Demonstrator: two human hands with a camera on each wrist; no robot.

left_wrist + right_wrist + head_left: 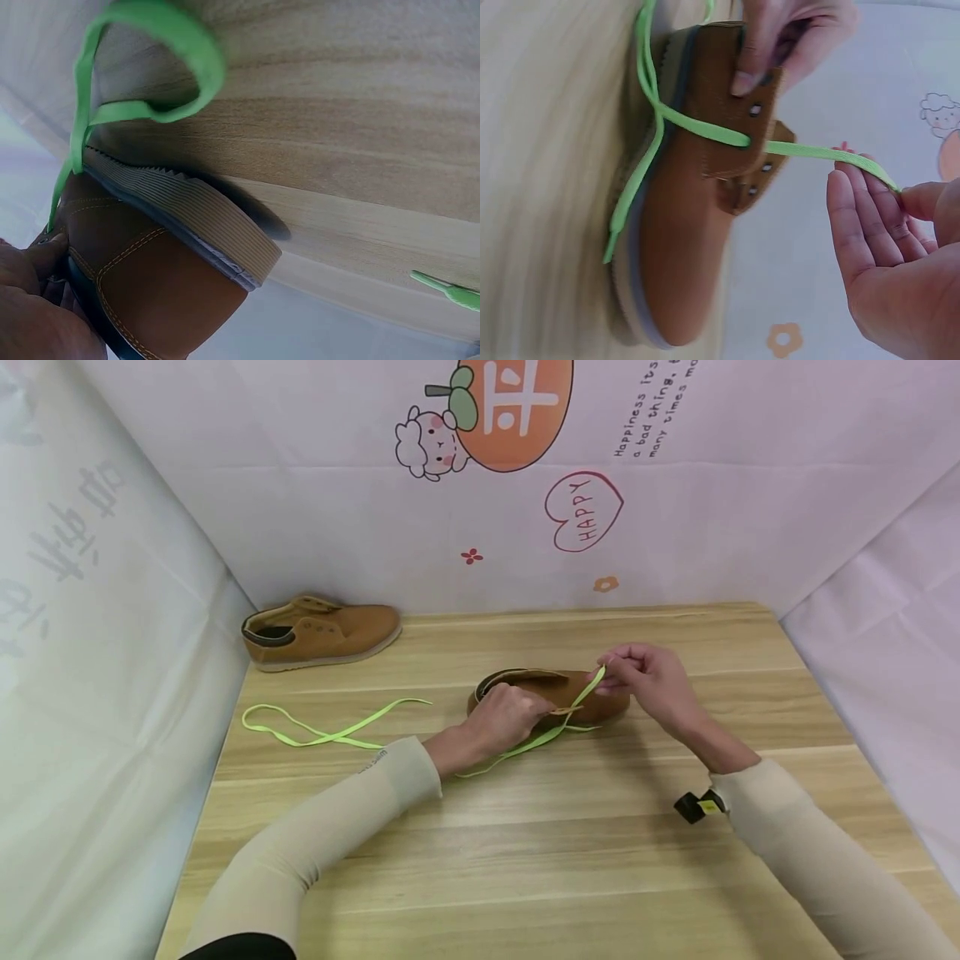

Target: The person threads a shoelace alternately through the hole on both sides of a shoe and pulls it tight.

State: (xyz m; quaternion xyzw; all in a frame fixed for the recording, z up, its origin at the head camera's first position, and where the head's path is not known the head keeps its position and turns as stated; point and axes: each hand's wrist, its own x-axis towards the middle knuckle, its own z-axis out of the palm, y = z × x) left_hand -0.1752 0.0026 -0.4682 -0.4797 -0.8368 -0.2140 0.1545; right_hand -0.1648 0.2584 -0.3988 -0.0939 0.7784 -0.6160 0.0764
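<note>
A brown leather shoe (609, 707) with a pale ribbed sole lies on the table between both hands. My left hand (504, 717) pinches its eyelet flap (727, 154) between thumb and fingers, lifting the flap's edge. A flat yellow-green shoelace (802, 150) passes through an eyelet in that flap. Beyond the flap, my right hand (654, 683) pinches the lace between thumb and index finger and holds it taut, the other fingers extended in the right wrist view. More of the lace, with a free tip, hangs along the shoe's near side.
A second brown shoe (363, 631), its eyelets unlaced, stands at the back left against the white printed cloth (337, 527). A loop of yellow-green lace (281, 737) lies on the wooden table (480, 877) at the left, running behind the left sleeve (330, 810).
</note>
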